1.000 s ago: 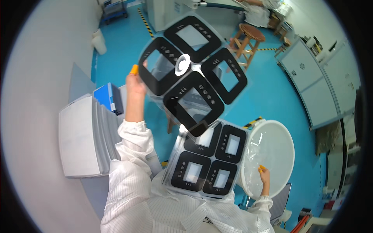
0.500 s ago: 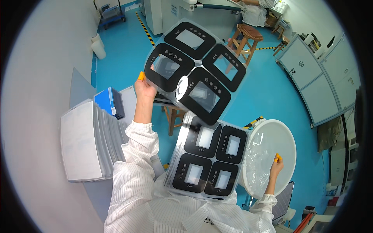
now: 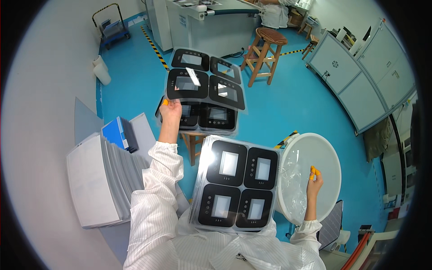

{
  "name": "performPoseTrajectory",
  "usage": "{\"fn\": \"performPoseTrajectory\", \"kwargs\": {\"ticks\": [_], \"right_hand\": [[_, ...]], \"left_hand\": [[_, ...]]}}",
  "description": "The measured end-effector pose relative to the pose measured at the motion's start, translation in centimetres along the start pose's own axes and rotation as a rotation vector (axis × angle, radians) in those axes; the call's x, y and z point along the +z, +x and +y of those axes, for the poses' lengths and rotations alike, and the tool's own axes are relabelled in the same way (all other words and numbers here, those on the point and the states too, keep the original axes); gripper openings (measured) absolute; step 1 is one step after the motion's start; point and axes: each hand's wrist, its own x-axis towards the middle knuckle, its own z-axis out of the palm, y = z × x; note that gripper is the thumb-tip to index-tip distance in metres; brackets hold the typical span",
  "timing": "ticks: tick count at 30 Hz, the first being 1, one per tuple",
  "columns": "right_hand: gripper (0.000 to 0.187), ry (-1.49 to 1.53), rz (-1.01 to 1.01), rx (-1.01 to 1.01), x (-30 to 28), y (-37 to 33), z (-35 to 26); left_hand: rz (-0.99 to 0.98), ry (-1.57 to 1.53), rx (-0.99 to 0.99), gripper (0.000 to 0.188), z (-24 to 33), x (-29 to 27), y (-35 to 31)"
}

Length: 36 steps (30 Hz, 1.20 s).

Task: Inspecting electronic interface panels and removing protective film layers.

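My left hand (image 3: 171, 110), with an orange finger cot, grips the near-left edge of a clear plastic sheet (image 3: 205, 100) printed with several black rectangular frames. That sheet is tilted over a pile of similar sheets (image 3: 219, 118) on a wooden stool (image 3: 192, 150). In front of my body lies another stack of printed panel sheets (image 3: 244, 184), its frames lined with small icons around pale windows. Over a round white bin (image 3: 330, 157) at the right, my right hand (image 3: 315, 180) has its cot-covered fingertips pinched together; whatever they may hold is too small to make out.
Crumpled clear film (image 3: 293, 193) lies in the bin. At left stand a thick pile of white sheets (image 3: 85, 184) and a blue box (image 3: 118, 132). Farther off are a wooden stool (image 3: 268, 42), a large machine (image 3: 211, 31), a trolley (image 3: 114, 29), cabinets (image 3: 335, 63) and another person (image 3: 273, 17).
My left hand has lowered the sheet from in front of me onto or just above the far pile, flattening its tilt. My right hand has stayed over the bin, shifting slightly; the whole view has shifted.
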Motion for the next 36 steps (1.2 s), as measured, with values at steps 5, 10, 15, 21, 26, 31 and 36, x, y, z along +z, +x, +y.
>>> {"fn": "performPoseTrajectory", "kwargs": {"ticks": [5, 10, 15, 21, 26, 31, 36], "right_hand": [[0.015, -0.004, -0.015, 0.001, 0.1, -0.3, -0.1], [0.015, 0.014, -0.032, 0.020, 0.5, -0.5, -0.5], [0.017, 0.014, -0.056, 0.035, 0.8, -0.6, -0.4], [0.017, -0.013, -0.080, 0.027, 1.1, -0.8, -0.2], [0.017, 0.057, -0.061, 0.007, 1.7, -0.9, -1.0], [0.017, 0.057, -0.062, -0.019, 1.8, -0.5, -2.3], [0.018, 0.055, -0.071, -0.039, 2.1, -0.1, -4.7]], "left_hand": [[0.126, 0.055, 0.066, 0.036, 0.8, -1.3, 0.4], [0.137, 0.190, 0.147, 0.039, 1.9, -2.5, 0.8], [-0.018, 0.492, 0.264, 0.038, 3.3, -4.6, 0.6], [-0.121, 1.641, 0.880, 0.029, 5.0, -5.8, -1.3], [0.180, 2.363, 1.032, 0.071, 6.6, -8.9, -0.2], [0.173, 2.259, 0.892, 0.076, 6.9, -8.5, 0.2], [-0.293, 2.099, 0.965, 0.056, 5.8, -7.4, -2.5]]}}
